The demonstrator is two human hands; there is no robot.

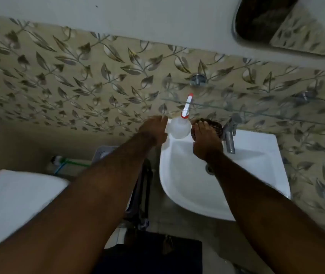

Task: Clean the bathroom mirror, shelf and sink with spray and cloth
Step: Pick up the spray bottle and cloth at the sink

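Leaf-tiled wall [78, 76]; spray bottle [180, 129] on sink [256, 147] rim under glass shelf [256, 114]. My left grip [153, 129] beside it, can't tell its state; right grip [207, 143] spread on cloth [215, 124] by tap [229, 139].

Clear spray bottle [179, 128] (red-tipped) stands on white sink [256, 155] ledge

We are counting one spray bottle [179, 128], one dark cloth [215, 125], one white sink [256, 175] with one metal tap [229, 139], one mirror [264, 18] and one glass shelf [256, 111]. We are seeing two metal brackets [197, 80] at that shelf, and two hands, the left hand [154, 129] and the right hand [207, 143].
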